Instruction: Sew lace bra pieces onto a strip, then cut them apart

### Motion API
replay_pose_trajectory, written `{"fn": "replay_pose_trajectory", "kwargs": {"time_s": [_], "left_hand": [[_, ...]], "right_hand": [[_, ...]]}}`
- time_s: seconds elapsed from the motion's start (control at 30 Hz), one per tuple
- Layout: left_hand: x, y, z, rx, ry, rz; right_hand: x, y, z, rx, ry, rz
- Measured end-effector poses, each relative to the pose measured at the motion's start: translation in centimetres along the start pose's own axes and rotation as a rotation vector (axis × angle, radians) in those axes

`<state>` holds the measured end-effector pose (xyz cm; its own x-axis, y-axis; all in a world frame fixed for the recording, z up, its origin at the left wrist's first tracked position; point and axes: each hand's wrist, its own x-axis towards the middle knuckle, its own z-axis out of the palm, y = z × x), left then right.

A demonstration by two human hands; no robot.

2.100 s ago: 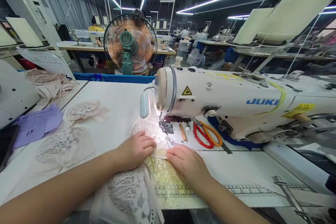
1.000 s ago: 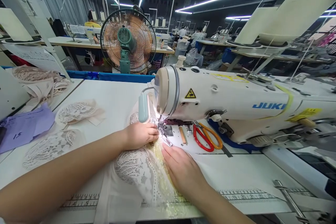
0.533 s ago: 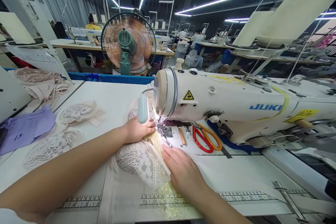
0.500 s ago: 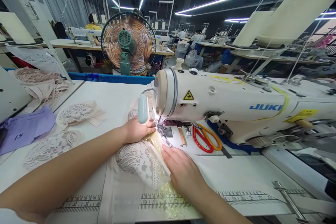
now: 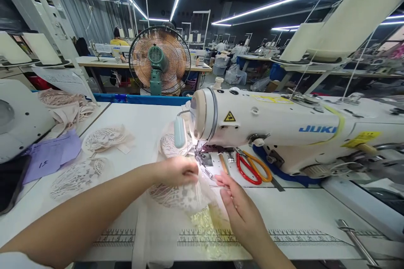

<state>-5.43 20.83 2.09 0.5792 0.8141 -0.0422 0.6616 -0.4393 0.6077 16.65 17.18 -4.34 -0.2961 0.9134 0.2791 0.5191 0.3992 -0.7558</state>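
Observation:
My left hand (image 5: 179, 171) is closed on the edge of a pale lace bra cup (image 5: 176, 197), just left of the sewing machine's needle area. The cup's fabric hangs down from my fingers over the table's front. My right hand (image 5: 241, 206) is to the right of the cup, thumb apart from the fingers. Its fingertips lie by a narrow metal guide (image 5: 206, 172) in front of the presser foot; whether they touch it I cannot tell. Yellowish shiny material (image 5: 205, 222) lies below the cup. The white sewing machine (image 5: 277, 119) has its lamp (image 5: 179, 132) beside the needle, which is hidden.
Red-handled scissors (image 5: 248, 170) and orange-handled scissors (image 5: 261, 168) lie under the machine arm. Two lace cups (image 5: 105, 138) rest at left, near a purple paper (image 5: 52, 155) and a phone (image 5: 12, 183). A fan (image 5: 159, 61) stands beyond the table.
My left hand has come off the flat fabric by the needle, moved nearer me and gathered the cup's edge. My right hand has shifted right, off the fabric. The view has shifted slightly.

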Motion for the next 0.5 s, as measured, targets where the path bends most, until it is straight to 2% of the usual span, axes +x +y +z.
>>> {"fn": "replay_pose_trajectory", "kwargs": {"time_s": [0.07, 0.1, 0.2, 0.27, 0.4, 0.5], "left_hand": [[0.1, -0.8, -0.2, -0.04, 0.099, -0.059], [0.1, -1.1, -0.2, -0.046, 0.15, -0.095], [0.3, -1.8, 0.1, -0.015, 0.283, -0.195], [0.3, -2.0, 0.4, 0.041, 0.337, -0.244], [-0.4, -2.1, 1.1, 0.215, 0.324, -0.305], [-1.1, -2.0, 1.6, 0.366, 0.201, -0.301]], "right_hand": [[-0.9, -1.0, 0.8, 0.124, 0.004, 0.093], [-1.3, -1.6, 1.2, 0.169, -0.032, 0.085], [-1.6, -3.6, 2.4, 0.162, -0.222, -0.048], [-0.8, -4.4, 2.8, 0.091, -0.283, -0.081], [1.2, -4.1, 2.4, -0.072, -0.205, 0.021], [1.8, -3.4, 1.8, -0.174, -0.235, 0.076]]}}
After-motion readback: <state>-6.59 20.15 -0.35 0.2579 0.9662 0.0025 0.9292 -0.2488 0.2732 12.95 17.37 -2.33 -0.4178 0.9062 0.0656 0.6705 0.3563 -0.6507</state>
